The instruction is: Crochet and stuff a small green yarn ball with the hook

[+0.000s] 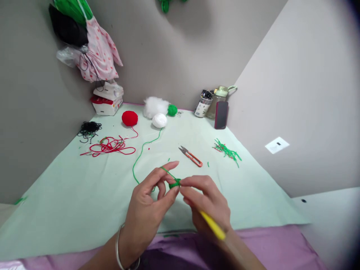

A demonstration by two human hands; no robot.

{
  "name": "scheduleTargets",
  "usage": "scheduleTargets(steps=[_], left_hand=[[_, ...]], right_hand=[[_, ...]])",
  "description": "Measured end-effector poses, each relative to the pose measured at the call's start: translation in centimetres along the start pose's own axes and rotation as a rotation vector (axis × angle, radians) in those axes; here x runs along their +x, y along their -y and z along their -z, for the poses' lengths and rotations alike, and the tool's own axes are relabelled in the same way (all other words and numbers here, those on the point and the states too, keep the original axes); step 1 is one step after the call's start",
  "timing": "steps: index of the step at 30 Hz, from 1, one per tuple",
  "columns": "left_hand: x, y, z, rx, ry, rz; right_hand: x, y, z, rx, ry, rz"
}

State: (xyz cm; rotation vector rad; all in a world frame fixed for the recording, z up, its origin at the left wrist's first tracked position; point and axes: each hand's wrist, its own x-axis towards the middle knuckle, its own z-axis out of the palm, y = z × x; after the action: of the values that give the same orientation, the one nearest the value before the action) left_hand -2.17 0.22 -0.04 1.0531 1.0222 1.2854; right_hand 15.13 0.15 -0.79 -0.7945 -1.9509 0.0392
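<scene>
My left hand [150,204] pinches a small green crochet piece [174,183] between thumb and middle finger, with green yarn [140,152] running over its raised index finger. This strand trails back across the table to a green yarn ball [172,110]. My right hand [206,204] is closed on a yellow-handled crochet hook [213,226], its tip hidden at the green piece. Both hands hover above the pale green table cover [70,195].
Orange thread snips [191,156] lie just beyond the hands. Green yarn scraps [227,150], a red yarn ball [129,118], loose red yarn [111,146], black yarn [89,129], a white ball [159,120], stuffing [154,105], a jar [204,103], bottle [218,98], phone [221,115] and box [107,103] ring the far side.
</scene>
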Motion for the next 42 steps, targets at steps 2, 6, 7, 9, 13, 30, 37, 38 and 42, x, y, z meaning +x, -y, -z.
scheduleTargets(steps=[2, 6, 7, 9, 13, 30, 37, 38, 42], left_hand=[[0.2, -0.2, 0.0, -0.194, 0.083, 0.148], [0.8, -1.0, 0.4, -0.401, 0.179, 0.379], [0.9, -1.1, 0.4, -0.407, 0.166, 0.375], [0.9, -1.3, 0.5, -0.400, 0.139, 0.319], [0.7, -1.0, 0.1, -0.346, 0.188, 0.232], [0.9, -0.4, -0.1, -0.382, 0.201, 0.269], [0.8, -0.2, 0.2, -0.337, 0.198, 0.242], [0.7, -0.1, 0.0, -0.321, 0.169, 0.221], [0.3, 0.4, -0.7, -0.341, 0.064, 0.166]], right_hand=[[-0.4, 0.0, -0.2, -0.117, -0.011, 0.080], [-0.3, -0.1, -0.3, 0.199, -0.125, -0.135], [-0.1, -0.1, -0.3, 0.327, -0.172, -0.233], [0.4, -0.1, -0.3, 0.536, -0.243, -0.376], [1.2, 0.0, -0.6, 0.643, -0.177, -0.404], [0.2, -0.8, -1.6, 0.847, -0.174, -0.497], [0.5, -0.8, -1.5, 0.882, -0.204, -0.527], [0.3, -0.6, -1.5, 0.792, -0.207, -0.494], [-0.9, 0.2, -1.9, 0.150, -0.185, -0.169]])
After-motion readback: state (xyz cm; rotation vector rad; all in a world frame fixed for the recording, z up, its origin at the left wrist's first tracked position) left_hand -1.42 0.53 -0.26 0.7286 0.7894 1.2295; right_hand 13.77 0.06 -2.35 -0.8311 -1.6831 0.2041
